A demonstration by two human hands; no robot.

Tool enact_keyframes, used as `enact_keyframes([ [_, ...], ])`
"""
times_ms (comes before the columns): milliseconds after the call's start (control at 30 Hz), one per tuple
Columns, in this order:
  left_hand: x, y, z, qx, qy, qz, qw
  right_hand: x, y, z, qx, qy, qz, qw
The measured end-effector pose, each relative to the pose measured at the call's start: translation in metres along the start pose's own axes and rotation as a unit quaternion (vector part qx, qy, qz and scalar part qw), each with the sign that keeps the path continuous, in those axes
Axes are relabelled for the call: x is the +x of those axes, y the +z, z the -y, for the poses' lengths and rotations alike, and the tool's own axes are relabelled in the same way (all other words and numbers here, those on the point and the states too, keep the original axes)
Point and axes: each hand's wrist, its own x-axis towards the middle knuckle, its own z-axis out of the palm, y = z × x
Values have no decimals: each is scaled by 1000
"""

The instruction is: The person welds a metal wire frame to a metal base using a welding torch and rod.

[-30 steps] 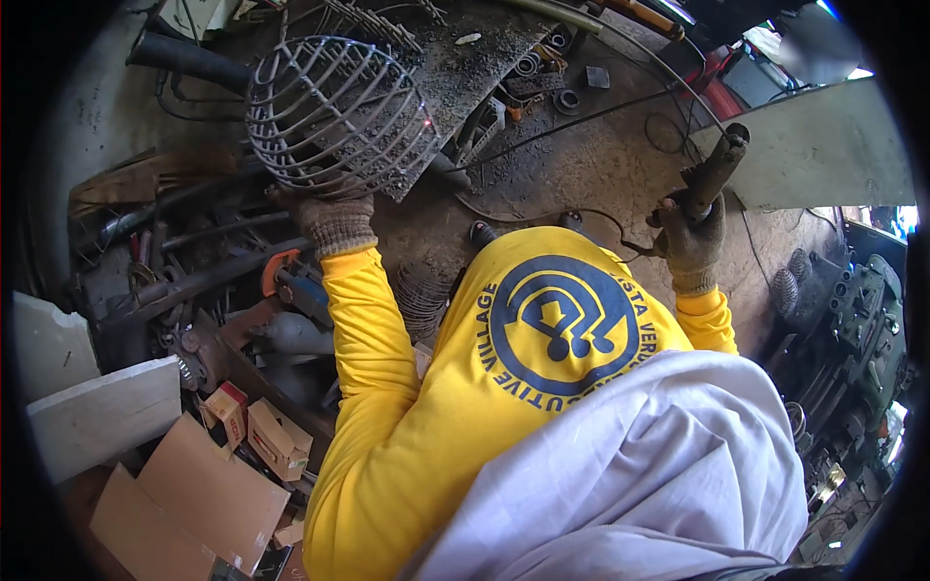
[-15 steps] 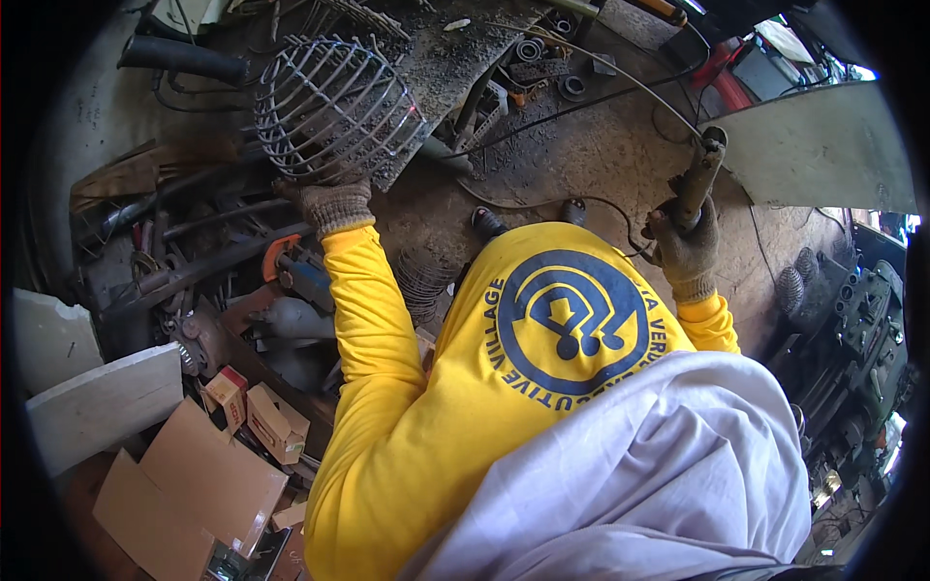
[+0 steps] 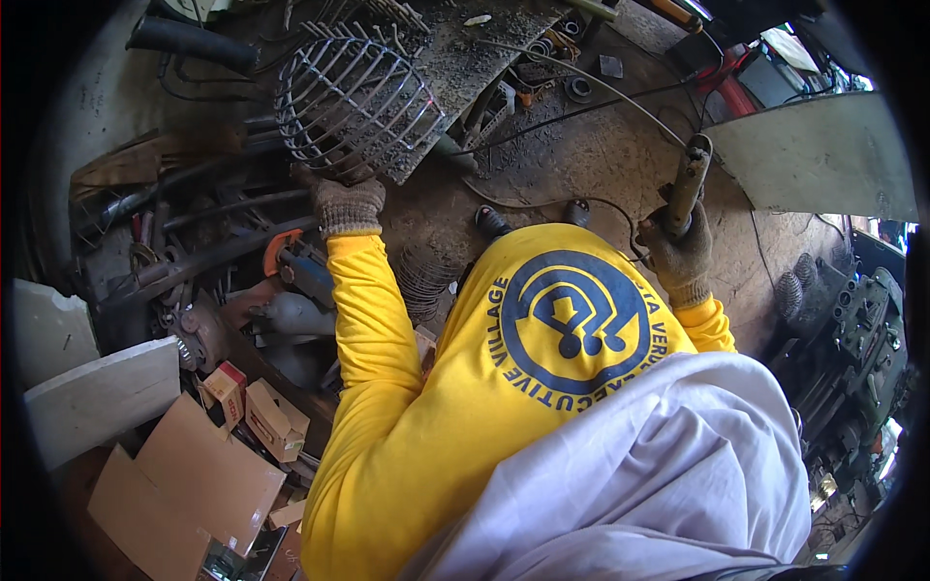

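Observation:
My left hand (image 3: 347, 205), in a brown knit work glove, is closed on the near end of a rounded cage of bent metal rods (image 3: 370, 103). The cage rests on or just over a dark, grit-covered metal plate (image 3: 475, 60); contact underneath is hidden. Off to the right, my gloved right hand (image 3: 681, 254) grips a worn welding electrode holder (image 3: 690, 182). From its jaw a long thin welding rod (image 3: 620, 89) reaches left toward the plate. The rod's far tip is beyond the cage's right side, apart from it.
Left of me lie metal scraps, an orange-and-blue clamp-like tool (image 3: 308, 276), cardboard (image 3: 199, 465) and pale boards (image 3: 107, 392). A coil of wire (image 3: 423, 281) sits by my feet. Cables cross the floor. A grey panel (image 3: 819, 155) and machinery (image 3: 862, 329) stand at the right.
My left hand and the cage have shifted a little to the right. My right hand has brought the electrode holder slightly left, and the rod's tip sits a bit nearer. Both grips are kept.

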Motion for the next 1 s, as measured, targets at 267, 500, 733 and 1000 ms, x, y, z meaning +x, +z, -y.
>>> enact_keyframes([
  [267, -5, 0, 29, -18, -7, -66, 998, -5, -3, -5, 49, 9, 58, 997],
  [500, -12, 2, 25, -8, 5, 57, 998, -8, -4, -13, 40, 11, 60, 997],
  [733, -17, -5, 5, -44, 30, 75, 996, 20, -13, -11, -7, -65, 73, 995],
  [1000, -16, -16, 14, -24, 110, 215, 970, 32, -28, -15, -16, -67, 132, 989],
])
